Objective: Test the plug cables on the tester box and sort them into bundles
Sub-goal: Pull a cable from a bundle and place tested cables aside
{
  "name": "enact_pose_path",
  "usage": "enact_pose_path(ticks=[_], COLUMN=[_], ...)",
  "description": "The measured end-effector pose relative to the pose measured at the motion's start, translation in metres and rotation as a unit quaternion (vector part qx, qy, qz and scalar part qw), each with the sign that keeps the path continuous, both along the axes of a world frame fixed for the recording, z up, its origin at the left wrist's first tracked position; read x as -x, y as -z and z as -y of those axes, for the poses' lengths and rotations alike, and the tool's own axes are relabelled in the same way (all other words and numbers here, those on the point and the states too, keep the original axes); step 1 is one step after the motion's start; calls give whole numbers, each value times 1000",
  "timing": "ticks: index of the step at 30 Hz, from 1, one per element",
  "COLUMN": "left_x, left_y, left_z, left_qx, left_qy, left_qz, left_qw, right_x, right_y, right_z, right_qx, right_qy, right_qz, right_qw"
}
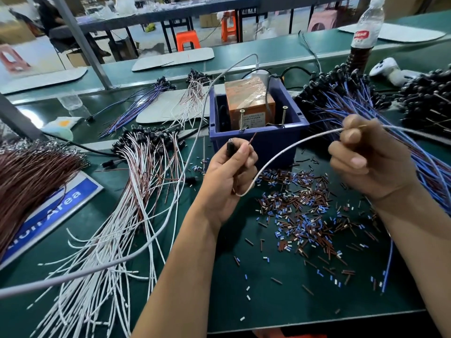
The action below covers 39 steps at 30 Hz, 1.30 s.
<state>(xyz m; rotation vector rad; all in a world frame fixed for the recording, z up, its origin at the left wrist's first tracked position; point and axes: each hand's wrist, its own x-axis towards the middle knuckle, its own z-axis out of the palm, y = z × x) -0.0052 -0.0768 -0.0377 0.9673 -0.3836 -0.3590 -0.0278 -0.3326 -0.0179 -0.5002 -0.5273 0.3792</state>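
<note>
My left hand (229, 174) grips a black plug (230, 147), and a short brown wire end (252, 139) sticks up from between its fingers. From that hand a white wire (288, 152) arcs up to my right hand (366, 157), which pinches it. Both hands hover just in front of the tester box (249, 106), an orange unit with two upright screws sitting in a blue bin (258, 140). A bundle of white and brown plug cables (136, 181) lies to the left. Blue plug cables (366, 106) are heaped on the right.
Cut bits of insulation (302, 215) litter the green mat in front of me. A brown wire bundle (29, 176) covers a blue sign at left. Smaller cable bundles (151, 98) lie behind. A grey cord (170, 208) loops across. A bottle (366, 32) and a white controller (388, 69) stand far right.
</note>
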Motion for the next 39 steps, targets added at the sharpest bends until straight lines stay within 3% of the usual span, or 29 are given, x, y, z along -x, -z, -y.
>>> enact_pose_path(ticks=[2,6,9,13,21,26,29,32,37,39], left_x=[0,4,8,12,13,11,9,10,8,7], left_y=[-1,-4,-4,0,5,4,2,1,-3,-5], left_z=[0,4,11,19,30,27,21,20,15,11], left_qx=[21,23,-17,-63,-92,-38,11,14,76,81], left_qy=[39,98,68,14,-22,-47,-57,-70,-108,-127], left_qz=[-12,-21,-16,7,25,-3,-20,8,-16,-22], left_qw=[999,995,997,998,995,998,998,997,991,988], right_x=[-2,1,6,10,12,10,5,2,3,2], right_y=[3,9,13,11,12,13,13,15,14,14], right_z=[-2,-15,-27,-37,-45,-45,-37,-30,-28,-28], right_qx=[160,306,413,474,515,500,459,397,408,389], right_qy=[70,-42,-129,-182,-249,-208,-134,-134,-159,-132], right_qz=[58,127,156,159,129,134,118,103,143,128], right_qw=[983,943,888,847,810,830,870,902,888,903])
